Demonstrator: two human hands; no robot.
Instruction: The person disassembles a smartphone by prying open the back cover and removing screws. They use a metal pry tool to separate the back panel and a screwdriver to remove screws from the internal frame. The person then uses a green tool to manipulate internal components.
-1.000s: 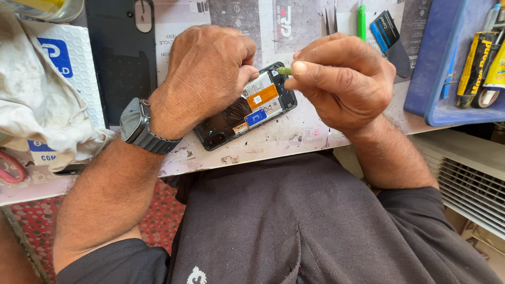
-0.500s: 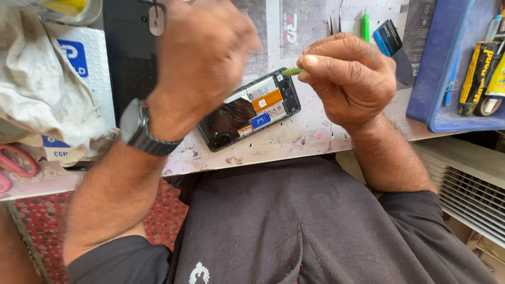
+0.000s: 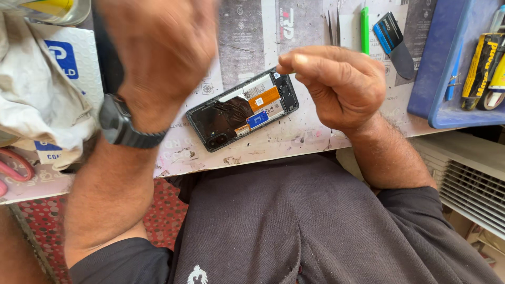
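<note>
Centrally, a scuffed, printed work mat (image 3: pixel 294 31) is covering the bench, whose front edge is running just above the person's dark shirt (image 3: pixel 315 226); a white slatted unit (image 3: pixel 468 184) is standing below at the right. An opened smartphone (image 3: pixel 243 109), back cover off, is lying tilted on the mat near that front edge, showing a black frame, an orange flex strip, a small blue label and a dark, wrinkled sheet over its lower half. The right hand (image 3: pixel 336 84) is hovering at the phone's upper end, thumb and forefinger pressed together; whether anything is pinched between them cannot be told. The left hand (image 3: pixel 158 47) is lifting clear above the mat, blurred, its fingers unreadable, a dark wristwatch (image 3: pixel 123 129) sitting on its wrist. A blue tray (image 3: pixel 436 68) of tubes, a blue-handled scraper (image 3: pixel 394 42) and a crumpled white cloth (image 3: pixel 37 105) are crowding the sides, leaving bare mat around the phone.
</note>
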